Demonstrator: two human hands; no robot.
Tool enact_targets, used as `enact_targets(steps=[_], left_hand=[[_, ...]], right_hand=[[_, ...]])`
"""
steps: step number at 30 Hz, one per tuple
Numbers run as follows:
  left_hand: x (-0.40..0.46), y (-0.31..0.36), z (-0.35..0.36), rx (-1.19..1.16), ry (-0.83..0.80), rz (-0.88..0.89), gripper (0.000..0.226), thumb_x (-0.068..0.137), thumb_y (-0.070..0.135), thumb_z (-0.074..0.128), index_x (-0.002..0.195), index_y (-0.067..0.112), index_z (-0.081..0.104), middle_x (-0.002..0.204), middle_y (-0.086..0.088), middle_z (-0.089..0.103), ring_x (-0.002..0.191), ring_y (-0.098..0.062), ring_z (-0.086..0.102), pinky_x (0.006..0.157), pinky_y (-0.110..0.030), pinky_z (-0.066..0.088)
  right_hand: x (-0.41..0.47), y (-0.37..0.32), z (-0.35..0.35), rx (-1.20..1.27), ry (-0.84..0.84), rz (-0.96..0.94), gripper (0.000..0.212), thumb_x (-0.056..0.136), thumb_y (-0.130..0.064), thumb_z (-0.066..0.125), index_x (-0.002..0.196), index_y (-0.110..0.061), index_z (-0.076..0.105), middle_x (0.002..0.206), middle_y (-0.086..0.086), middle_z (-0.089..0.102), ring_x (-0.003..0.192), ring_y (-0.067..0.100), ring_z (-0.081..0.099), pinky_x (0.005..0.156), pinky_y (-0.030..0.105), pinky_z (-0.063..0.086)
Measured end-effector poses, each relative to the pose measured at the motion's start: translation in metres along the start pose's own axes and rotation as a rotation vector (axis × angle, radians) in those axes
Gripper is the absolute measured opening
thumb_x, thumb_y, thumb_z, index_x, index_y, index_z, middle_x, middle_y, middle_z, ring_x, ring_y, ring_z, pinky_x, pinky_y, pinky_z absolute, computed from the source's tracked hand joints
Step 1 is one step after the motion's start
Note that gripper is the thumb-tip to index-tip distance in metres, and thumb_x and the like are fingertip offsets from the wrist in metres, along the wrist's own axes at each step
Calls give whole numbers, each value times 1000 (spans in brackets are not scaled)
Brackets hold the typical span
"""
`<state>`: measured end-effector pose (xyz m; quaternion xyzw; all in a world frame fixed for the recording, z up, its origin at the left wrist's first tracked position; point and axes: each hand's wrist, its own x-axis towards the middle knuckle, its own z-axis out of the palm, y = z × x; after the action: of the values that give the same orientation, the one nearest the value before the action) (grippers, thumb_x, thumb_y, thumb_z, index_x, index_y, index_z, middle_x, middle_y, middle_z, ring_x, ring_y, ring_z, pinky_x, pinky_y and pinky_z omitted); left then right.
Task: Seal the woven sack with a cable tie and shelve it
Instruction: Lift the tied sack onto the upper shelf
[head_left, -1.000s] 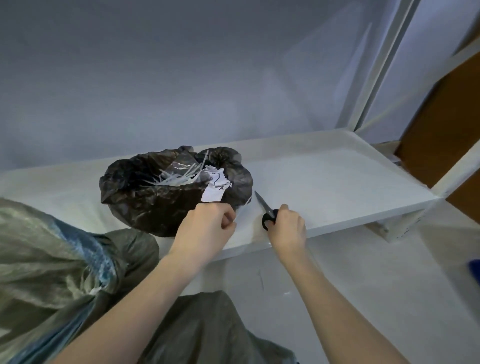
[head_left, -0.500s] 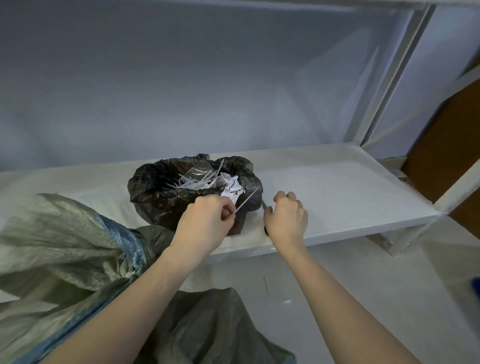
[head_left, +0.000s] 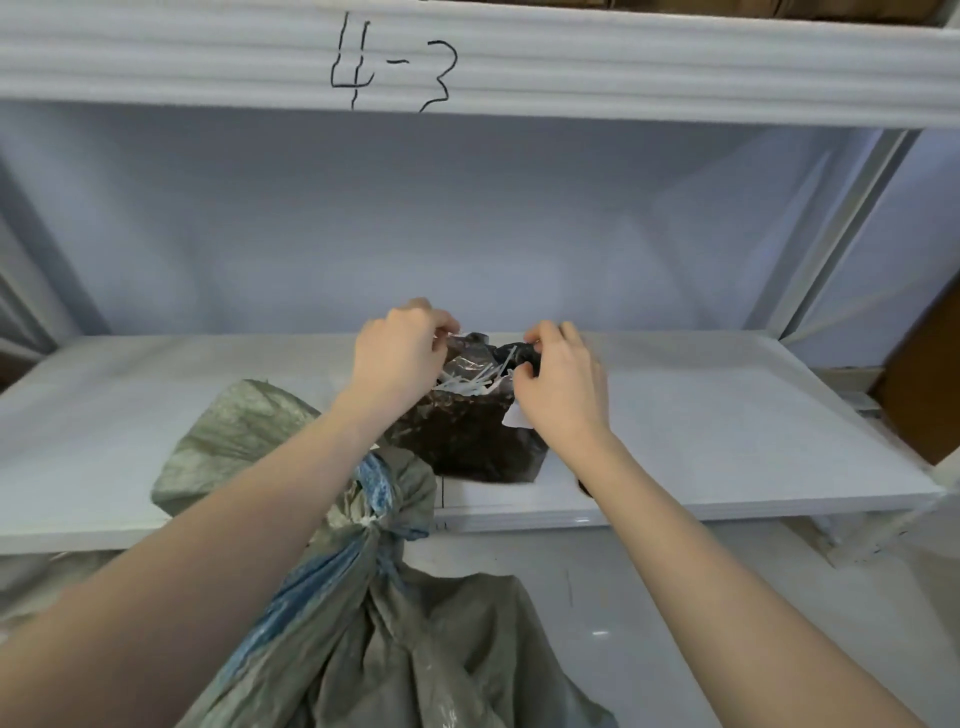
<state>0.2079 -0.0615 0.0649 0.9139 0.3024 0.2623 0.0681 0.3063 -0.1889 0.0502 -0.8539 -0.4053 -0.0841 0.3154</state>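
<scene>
Your woven sack (head_left: 395, 623) stands lowest and furthest left, on the floor in front of the shelf (head_left: 727, 431). It is grey-green with a blue stripe, and its neck is bunched tight just below the shelf's front edge. The loose mouth above the gather flops up onto the shelf to the left of your left forearm. Whether a tie already sits around that gather is too small to tell.

Your left hand (head_left: 397, 361) reaches over the sack to the left rim of the black plastic bag (head_left: 467, 441) on the shelf. Its fingers are curled together and pinch the bag's top edge.

The black bag sits near the shelf's front edge, just behind the sack's neck, with its mouth open. White cable ties (head_left: 470, 382) lie in a loose bundle inside it, with a scrap of white paper (head_left: 514, 415) at its right side.

Your right hand (head_left: 563, 387) is at the bag's right rim, its fingers bent in and closed on the dark plastic there. A small dark object on the shelf peeks out under your right wrist; you cannot tell what it is.

Above, the upper shelf edge (head_left: 675, 57) carries the handwritten mark "4-3".
</scene>
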Motion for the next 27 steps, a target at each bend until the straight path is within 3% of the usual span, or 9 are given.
enact_targets(steps=[2, 4, 6, 10, 15, 21, 25, 27], left_hand=[[5, -6, 13, 7, -49, 5, 39, 89, 4, 44, 120, 21, 61, 126, -6, 61, 110, -29, 59, 91, -37, 40], [4, -8, 21, 11, -157, 12, 56, 86, -3, 41, 137, 19, 44, 143, -13, 46, 132, -24, 43, 111, -43, 24], [0, -8, 19, 1, -198, 36, 66, 84, -6, 39, 145, 16, 28, 151, -14, 32, 143, -21, 24, 118, -49, 10], [-10, -11, 1, -51, -201, 71, 68, 84, -8, 35, 146, 18, 26, 156, -4, 23, 146, -19, 12, 119, -49, 6], [-33, -25, -43, -154, -189, 80, 54, 87, 1, 39, 137, 21, 44, 152, -5, 32, 139, -24, 31, 111, -41, 31], [-102, -41, -109, -192, -194, 48, 38, 90, 15, 49, 127, 25, 54, 137, 0, 44, 119, -18, 49, 98, -30, 38], [-168, -49, -128, -206, -270, 41, 40, 88, 23, 57, 128, 24, 53, 131, 0, 48, 123, -15, 45, 105, -27, 32], [-195, -53, -130, -198, -305, 32, 47, 85, 36, 56, 129, 25, 51, 130, 0, 49, 123, -15, 46, 105, -26, 33]], right_hand=[[0, 3, 4, 5, -11, -5, 27, 87, -12, 51, 113, -11, 55, 114, 9, 57, 110, 28, 52, 92, 39, 42], [-2, 8, 8, -7, -28, 0, 26, 87, -12, 51, 112, -11, 56, 114, 8, 57, 111, 26, 51, 89, 37, 39], [-5, 12, 10, -15, -43, 6, 27, 86, -11, 50, 112, -12, 56, 115, 7, 57, 113, 26, 50, 88, 37, 38], [-12, 10, 9, -15, -69, 10, 28, 86, -10, 49, 113, -13, 57, 117, 6, 57, 114, 25, 49, 86, 35, 37], [-28, -22, -9, 17, -102, -65, 26, 85, -11, 49, 109, -14, 58, 115, 7, 57, 110, 27, 51, 88, 37, 42], [-71, -71, -44, 72, -220, -155, 27, 87, -15, 50, 114, -16, 56, 116, 4, 54, 112, 22, 47, 90, 32, 39], [-112, -98, -56, 140, -329, -180, 27, 87, -17, 52, 114, -14, 56, 116, 6, 54, 112, 24, 50, 96, 40, 43], [-134, -108, -57, 151, -362, -186, 27, 87, -20, 53, 114, -16, 56, 115, 5, 54, 110, 24, 51, 93, 39, 44]])
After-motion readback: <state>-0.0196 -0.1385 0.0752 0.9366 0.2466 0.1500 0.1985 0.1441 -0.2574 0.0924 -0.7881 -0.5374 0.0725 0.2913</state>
